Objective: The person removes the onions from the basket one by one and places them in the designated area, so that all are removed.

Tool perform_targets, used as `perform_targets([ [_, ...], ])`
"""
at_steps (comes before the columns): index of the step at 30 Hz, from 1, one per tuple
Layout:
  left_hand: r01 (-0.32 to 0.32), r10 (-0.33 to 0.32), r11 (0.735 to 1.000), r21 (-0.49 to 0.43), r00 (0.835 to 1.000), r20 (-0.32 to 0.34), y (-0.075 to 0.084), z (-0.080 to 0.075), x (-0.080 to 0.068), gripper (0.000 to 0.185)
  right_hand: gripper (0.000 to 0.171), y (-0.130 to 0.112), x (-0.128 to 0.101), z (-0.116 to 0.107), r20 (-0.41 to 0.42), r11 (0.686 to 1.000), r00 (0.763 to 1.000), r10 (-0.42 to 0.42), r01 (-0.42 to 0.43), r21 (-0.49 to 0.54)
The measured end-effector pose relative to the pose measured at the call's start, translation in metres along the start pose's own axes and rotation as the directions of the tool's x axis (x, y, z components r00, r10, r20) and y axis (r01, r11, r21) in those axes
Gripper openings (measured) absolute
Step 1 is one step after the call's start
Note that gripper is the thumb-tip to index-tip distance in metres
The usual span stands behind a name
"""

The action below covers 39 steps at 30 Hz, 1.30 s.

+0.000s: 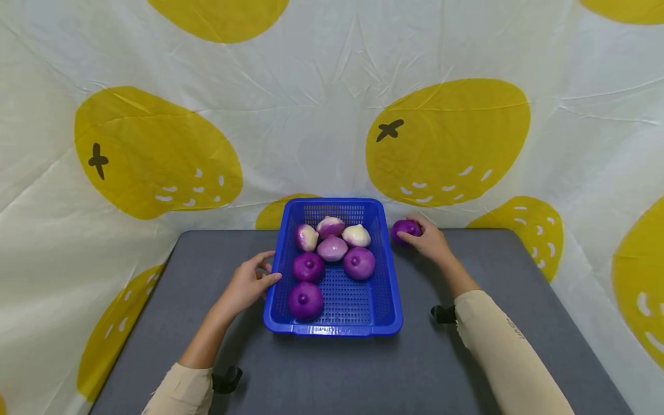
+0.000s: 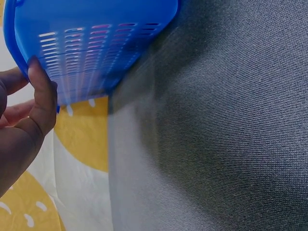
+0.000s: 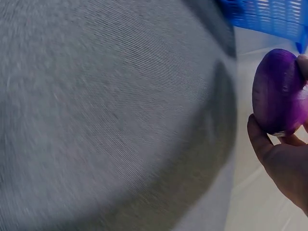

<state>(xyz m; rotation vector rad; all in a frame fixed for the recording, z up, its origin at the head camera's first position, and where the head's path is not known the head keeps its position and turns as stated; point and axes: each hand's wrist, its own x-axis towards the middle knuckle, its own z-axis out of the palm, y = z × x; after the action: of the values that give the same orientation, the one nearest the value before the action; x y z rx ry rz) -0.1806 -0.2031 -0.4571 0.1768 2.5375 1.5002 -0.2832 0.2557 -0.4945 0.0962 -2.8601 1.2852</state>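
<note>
A blue plastic basket (image 1: 334,330) with slotted walls stands on the grey table, holding several purple onions (image 1: 305,301) and paler purple-and-white ones (image 1: 356,236). At its left side my left hand (image 1: 249,283) grips the rim between thumb and fingers; in the left wrist view the fingers (image 2: 44,98) bend at the basket's edge. My right hand (image 1: 434,243) holds a purple onion (image 1: 407,231) just outside the basket's right wall, near the back. The right wrist view shows that onion (image 3: 275,91) held between thumb and fingers, above the table surface.
The grey table (image 1: 332,380) extends on both sides of the basket. Behind it hangs a white cloth (image 1: 321,138) printed with large yellow fruit shapes, reaching down to the table's back edge. A black strap piece (image 1: 227,380) sticks out at the left wrist, another (image 1: 443,314) at the right.
</note>
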Motion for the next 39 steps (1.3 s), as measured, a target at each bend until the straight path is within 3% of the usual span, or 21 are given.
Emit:
perform_targets([
  [7,-0.032,0.032,0.999,-0.012,0.999,0.004,-0.002,-0.001,-0.001,0.059,0.068,0.008,0.004,0.017,-0.015,0.999,1.0,0.024,-0.024,-0.025],
  [20,-0.03,0.03,1.0,-0.008,1.0,0.006,-0.006,-0.002,-0.002,0.059,0.067,0.012,0.006,0.035,-0.018,0.995,0.997,0.07,-0.071,-0.073],
  [39,-0.033,0.033,0.999,-0.017,0.999,0.002,-0.002,-0.002,0.0,0.058,0.085,0.006,-0.002,0.03,-0.006,0.997,0.997,0.079,-0.079,-0.024],
])
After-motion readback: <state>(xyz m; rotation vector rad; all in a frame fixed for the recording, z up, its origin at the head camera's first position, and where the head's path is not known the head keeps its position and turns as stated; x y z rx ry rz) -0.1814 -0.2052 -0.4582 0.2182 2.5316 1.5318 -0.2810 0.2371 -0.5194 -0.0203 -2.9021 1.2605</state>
